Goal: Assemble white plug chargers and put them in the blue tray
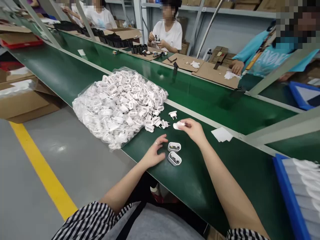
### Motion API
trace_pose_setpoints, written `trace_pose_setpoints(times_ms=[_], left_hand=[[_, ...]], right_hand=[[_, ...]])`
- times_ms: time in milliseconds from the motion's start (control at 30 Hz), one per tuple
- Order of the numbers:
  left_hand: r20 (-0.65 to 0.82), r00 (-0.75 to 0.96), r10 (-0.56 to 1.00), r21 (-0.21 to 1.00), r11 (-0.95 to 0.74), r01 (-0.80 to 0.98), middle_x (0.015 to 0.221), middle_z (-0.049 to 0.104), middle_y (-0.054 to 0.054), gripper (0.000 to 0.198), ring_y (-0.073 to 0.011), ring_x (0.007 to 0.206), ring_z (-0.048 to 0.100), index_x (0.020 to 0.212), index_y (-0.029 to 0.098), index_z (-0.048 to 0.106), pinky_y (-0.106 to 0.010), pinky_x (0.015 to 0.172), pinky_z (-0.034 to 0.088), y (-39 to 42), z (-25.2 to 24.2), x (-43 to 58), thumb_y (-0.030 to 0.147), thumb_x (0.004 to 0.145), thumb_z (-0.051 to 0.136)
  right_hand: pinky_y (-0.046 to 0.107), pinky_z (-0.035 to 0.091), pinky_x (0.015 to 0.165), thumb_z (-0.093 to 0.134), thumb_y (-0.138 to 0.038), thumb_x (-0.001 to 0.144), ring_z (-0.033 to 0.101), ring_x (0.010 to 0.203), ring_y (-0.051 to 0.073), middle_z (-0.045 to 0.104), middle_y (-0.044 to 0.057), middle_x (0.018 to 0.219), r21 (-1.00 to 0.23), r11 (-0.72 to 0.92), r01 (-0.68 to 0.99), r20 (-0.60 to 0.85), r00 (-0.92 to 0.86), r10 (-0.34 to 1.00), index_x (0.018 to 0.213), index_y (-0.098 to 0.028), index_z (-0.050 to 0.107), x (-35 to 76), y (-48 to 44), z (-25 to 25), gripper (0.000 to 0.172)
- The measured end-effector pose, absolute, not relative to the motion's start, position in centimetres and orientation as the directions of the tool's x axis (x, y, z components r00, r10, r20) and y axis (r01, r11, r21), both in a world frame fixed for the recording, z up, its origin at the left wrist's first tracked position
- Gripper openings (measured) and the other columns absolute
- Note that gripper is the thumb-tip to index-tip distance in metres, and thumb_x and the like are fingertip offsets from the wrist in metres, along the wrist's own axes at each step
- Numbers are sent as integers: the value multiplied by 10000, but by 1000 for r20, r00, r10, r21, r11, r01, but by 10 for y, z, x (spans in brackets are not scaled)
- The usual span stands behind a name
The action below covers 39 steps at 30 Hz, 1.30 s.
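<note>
My right hand [195, 130] pinches a white plug cap [178, 125] above the green workbench [195, 180]. Fingers partly hide it. My left hand [153, 153] is open, thumb and fingers apart, just left of two white oval charger housings. The far housing [174, 146] and the near housing [174, 158] stand with their open tops up, circuit boards showing inside. Beyond them lie a loose plug cap [172, 114] with two pins and another plug cap [165, 124] beside the pile. A large clear plastic bag [92, 121] spills many white plug caps onto the bench.
White paper pieces [222, 134] lie to the right. At the right edge is a blue tray [291, 196] with white parts. Cardboard boxes [27, 103] stand at the left. Across the bench, co-workers sit behind cardboard sheets [212, 75]; slanted metal posts [287, 128] cross the right side.
</note>
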<state>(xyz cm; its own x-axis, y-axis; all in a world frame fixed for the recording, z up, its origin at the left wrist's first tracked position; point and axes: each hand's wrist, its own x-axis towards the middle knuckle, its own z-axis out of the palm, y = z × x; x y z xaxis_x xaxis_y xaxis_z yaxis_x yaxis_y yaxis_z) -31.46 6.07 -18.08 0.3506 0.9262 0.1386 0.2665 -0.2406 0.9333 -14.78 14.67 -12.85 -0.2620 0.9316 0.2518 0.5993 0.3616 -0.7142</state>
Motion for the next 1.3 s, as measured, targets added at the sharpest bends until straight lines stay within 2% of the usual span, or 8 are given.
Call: trace_pose_setpoints(times_ms=[67, 200, 667, 833, 967, 1067, 1200, 1300], left_hand=[[69, 292, 954, 950, -152, 271, 1184, 346, -73, 456, -161, 1035, 381, 1070, 163, 358, -272, 817, 353, 68, -179, -316, 179, 625, 457], [35, 383, 923, 931, -169, 324, 929, 535, -15, 433, -124, 828, 489, 1007, 159, 469, -221, 731, 389, 81, -176, -309, 249, 593, 558], [144, 296, 944, 880, -259, 399, 909, 554, 21, 373, -103, 766, 521, 1001, 207, 480, -193, 715, 396, 76, -184, -303, 277, 638, 528], [146, 327, 934, 720, -327, 612, 873, 565, -2, 380, -139, 784, 523, 1056, 224, 458, -212, 695, 386, 73, -174, -306, 352, 699, 472], [53, 457, 888, 461, -428, 777, 840, 566, -67, 368, -212, 803, 521, 966, 177, 523, -266, 657, 389, 77, -148, -308, 433, 723, 417], [-88, 502, 860, 315, -454, 833, 803, 562, -112, 322, -247, 789, 524, 864, 118, 563, -286, 633, 396, 84, -126, -305, 377, 693, 480], [-171, 550, 817, 299, -489, 819, 728, 562, -121, 231, -248, 737, 536, 741, 86, 585, -270, 592, 405, 94, -110, -297, 252, 581, 605], [-201, 573, 794, 302, -506, 808, 680, 559, -107, 192, -242, 696, 540, 687, 88, 583, -269, 574, 405, 99, -107, -293, 196, 535, 628]], right_hand=[[194, 406, 686, 529, -227, 647, 508, 814, 112, 535, 21, 923, -763, 327, 557, 252, -209, 945, 815, -139, 568, -148, 114, -135, 194], [226, 392, 717, 490, -234, 681, 517, 805, 113, 564, -18, 917, -677, 255, 690, 138, -222, 965, 873, -187, 555, -155, 76, -141, 208], [234, 392, 721, 462, -215, 714, 523, 806, 126, 559, -28, 943, -499, 229, 836, 61, -229, 971, 937, -205, 538, -163, 65, -134, 236], [232, 365, 779, 502, -199, 692, 483, 935, 149, 485, 9, 1084, -347, 227, 910, -26, -252, 967, 997, -193, 533, -166, 72, -125, 306], [235, 381, 685, 523, -218, 676, 517, 863, 179, 574, 22, 922, -135, 272, 953, -136, -290, 947, 906, -191, 580, -172, 81, -115, 239], [235, 363, 592, 557, -211, 635, 532, 794, 205, 596, 42, 810, -76, 291, 954, -160, -300, 940, 840, -183, 598, -176, 84, -109, 211], [208, 306, 487, 549, -203, 632, 539, 667, 176, 586, 34, 669, -45, 321, 946, -186, -324, 928, 701, -180, 598, -179, 81, -105, 88], [194, 283, 464, 519, -201, 665, 534, 627, 151, 584, 29, 678, -33, 329, 944, -201, -329, 923, 748, -175, 576, -180, 77, -106, 104]])
